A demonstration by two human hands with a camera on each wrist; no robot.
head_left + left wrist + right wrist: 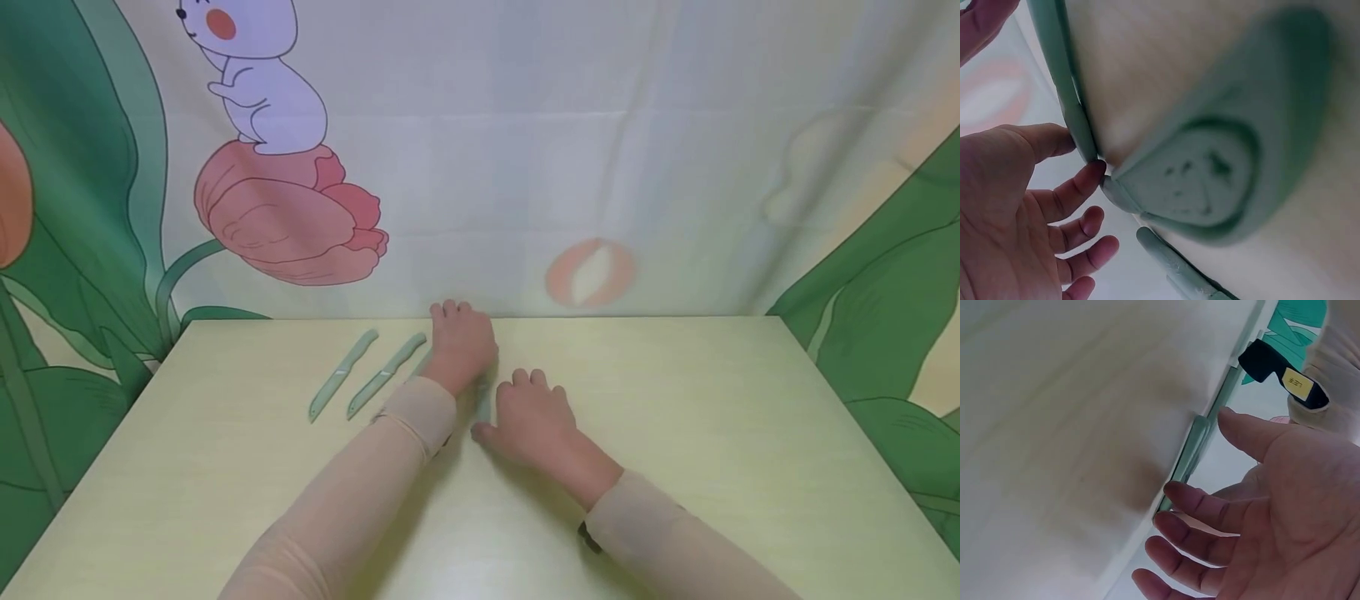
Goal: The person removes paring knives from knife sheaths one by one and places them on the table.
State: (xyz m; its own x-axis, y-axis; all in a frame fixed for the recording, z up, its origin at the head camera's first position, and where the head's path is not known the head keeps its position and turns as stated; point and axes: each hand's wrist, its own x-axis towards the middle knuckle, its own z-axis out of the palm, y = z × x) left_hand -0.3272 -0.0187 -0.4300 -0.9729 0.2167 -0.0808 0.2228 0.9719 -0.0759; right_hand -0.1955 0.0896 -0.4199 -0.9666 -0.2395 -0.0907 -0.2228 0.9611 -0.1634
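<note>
Several pale green knives with sheathed blades lie on the table. In the head view, my left hand point(463, 340) is at the back edge, partly covering the third knife point(422, 365). Its thumb and index finger pinch the end of another green knife point(1060, 69) in the left wrist view. My right hand point(534, 417) is beside that knife's near part, fingers loosely bent. In the right wrist view, its index fingertip is by the knife point(1191, 447) and the thumb is apart from the index finger; whether they touch it is unclear.
Two more knives, the leftmost point(343, 377) and its neighbour point(386, 377), lie slanted and roughly parallel on the left of the pale table point(712, 400). A printed curtain point(480, 167) hangs right behind the table's back edge.
</note>
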